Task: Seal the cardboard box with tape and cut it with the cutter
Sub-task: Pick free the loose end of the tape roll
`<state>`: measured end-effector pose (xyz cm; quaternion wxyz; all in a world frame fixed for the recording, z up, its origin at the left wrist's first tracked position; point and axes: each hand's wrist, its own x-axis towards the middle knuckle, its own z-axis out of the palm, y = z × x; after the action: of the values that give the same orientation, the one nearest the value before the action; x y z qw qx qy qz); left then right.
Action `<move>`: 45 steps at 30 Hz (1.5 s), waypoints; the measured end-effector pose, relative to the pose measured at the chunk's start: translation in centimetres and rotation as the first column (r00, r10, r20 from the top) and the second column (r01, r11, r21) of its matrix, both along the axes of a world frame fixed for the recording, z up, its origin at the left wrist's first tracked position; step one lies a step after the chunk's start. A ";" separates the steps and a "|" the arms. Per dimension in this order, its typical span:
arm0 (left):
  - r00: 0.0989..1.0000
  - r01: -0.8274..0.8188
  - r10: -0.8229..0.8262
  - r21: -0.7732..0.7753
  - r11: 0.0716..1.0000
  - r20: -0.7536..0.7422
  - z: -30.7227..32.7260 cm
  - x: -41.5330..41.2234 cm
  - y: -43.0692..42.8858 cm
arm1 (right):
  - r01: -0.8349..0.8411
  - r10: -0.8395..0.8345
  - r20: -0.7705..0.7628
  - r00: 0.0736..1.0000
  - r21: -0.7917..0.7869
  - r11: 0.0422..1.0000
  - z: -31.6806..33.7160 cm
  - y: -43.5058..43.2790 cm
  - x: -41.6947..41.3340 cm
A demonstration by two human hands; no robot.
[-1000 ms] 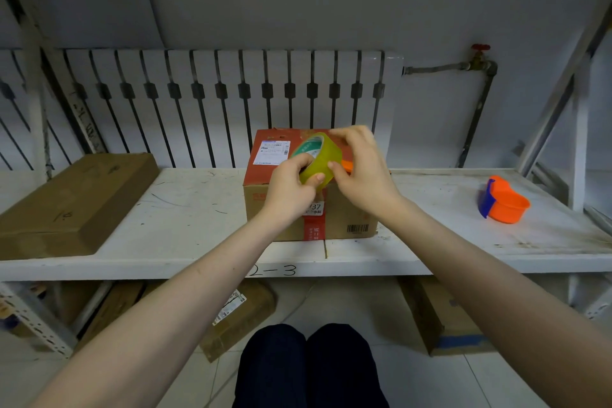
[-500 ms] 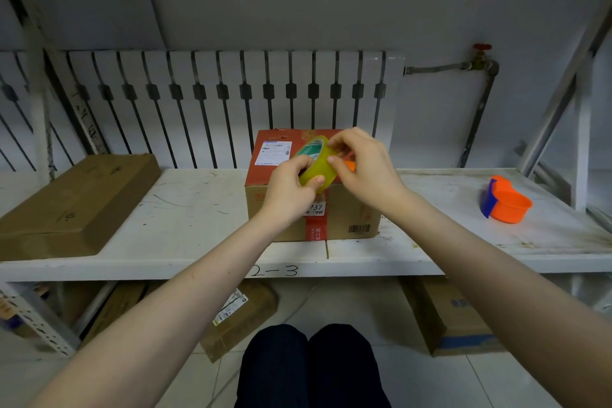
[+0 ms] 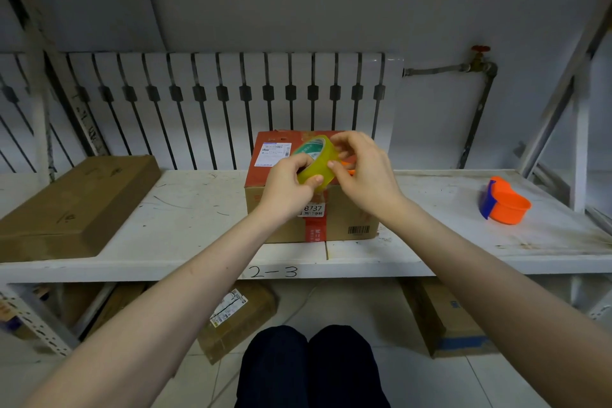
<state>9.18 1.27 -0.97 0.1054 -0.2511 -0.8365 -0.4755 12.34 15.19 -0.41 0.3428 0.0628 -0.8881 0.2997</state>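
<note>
A cardboard box with a red top and a white shipping label stands on the white shelf, in the middle. A yellowish roll of clear tape is held above the box's front edge. My left hand grips the roll from below and the left. My right hand holds its right side, thumb and fingertips pinching at the roll's outer surface. A small orange thing shows on the box top behind my right hand, mostly hidden. An orange and blue tape cutter lies on the shelf at the far right.
A flat brown carton lies on the shelf's left end. A white radiator and a pipe with a red valve stand behind. More cartons sit on the floor below. My knees are under the shelf edge.
The roll has turned and tilted slightly in my hands. My right fingers have shifted over its outer surface. The box and the cutter have not moved.
</note>
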 end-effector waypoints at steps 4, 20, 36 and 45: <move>1.000 -0.010 0.010 0.000 1.000 0.009 -0.3 0.1 -0.1 | 0.018 -0.017 -0.011 1.000 0.075 0.997 -0.2 -0.2 0.1; 0.998 0.028 -0.031 0.072 0.997 0.046 0.0 0.8 -0.5 | -0.039 0.043 -0.032 0.999 0.127 0.991 0.6 -0.3 0.6; 0.995 0.042 -0.051 0.099 0.994 0.088 0.0 1.1 -0.4 | -0.065 0.067 -0.036 0.997 0.073 0.995 0.3 0.1 0.4; 0.996 0.072 -0.074 0.057 0.996 0.048 0.1 0.6 -0.6 | -0.098 0.104 -0.043 0.994 0.117 0.988 0.1 0.7 0.3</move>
<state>9.81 0.68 -0.87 0.0740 -0.2667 -0.8158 -0.5079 12.66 15.88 -0.32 0.3449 0.1346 -0.8908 0.2636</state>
